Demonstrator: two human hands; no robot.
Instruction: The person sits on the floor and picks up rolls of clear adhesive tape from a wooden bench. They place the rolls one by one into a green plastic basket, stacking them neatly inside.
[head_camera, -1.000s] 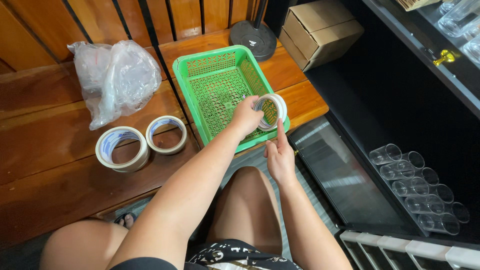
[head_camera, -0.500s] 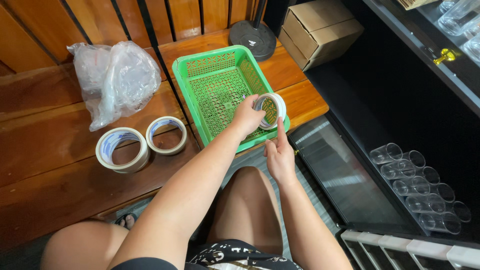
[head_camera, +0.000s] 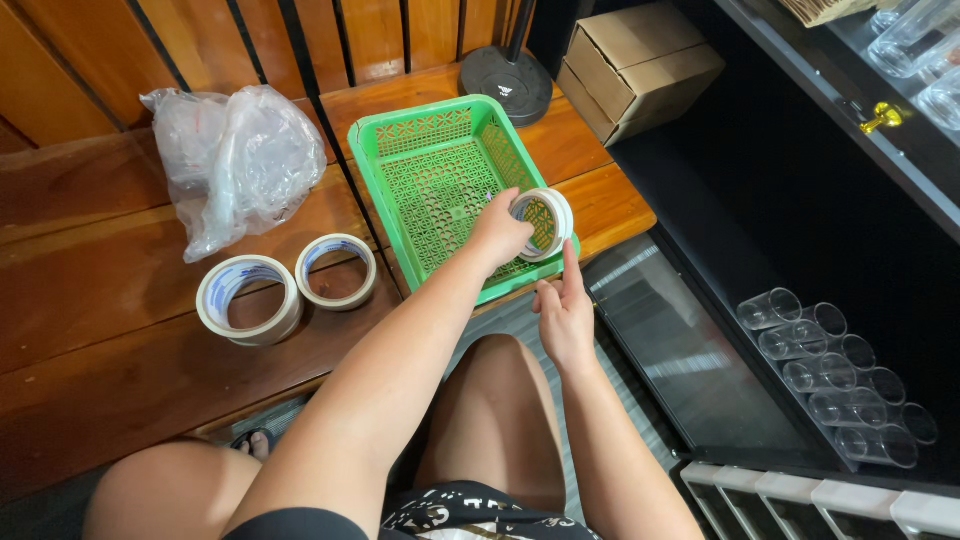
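Observation:
My left hand (head_camera: 502, 232) grips a white roll of tape (head_camera: 547, 222), held upright over the near right corner of a green plastic basket (head_camera: 420, 145). My right hand (head_camera: 562, 308) is just below the roll, its index finger stretched up and touching the roll's lower edge; it holds nothing. Two more tape rolls lie flat on the wooden bench to the left, a larger one (head_camera: 249, 299) and a smaller one (head_camera: 336, 271).
A crumpled clear plastic bag (head_camera: 236, 160) lies on the bench behind the rolls. A black round stand base (head_camera: 506, 85) and cardboard boxes (head_camera: 640, 65) are at the back. Clear plastic cups (head_camera: 835, 375) lie in rows at the lower right, beside a dark glass-fronted cabinet.
The hands and tape roll stay almost still; my right index finger has shifted slightly along the roll's lower edge.

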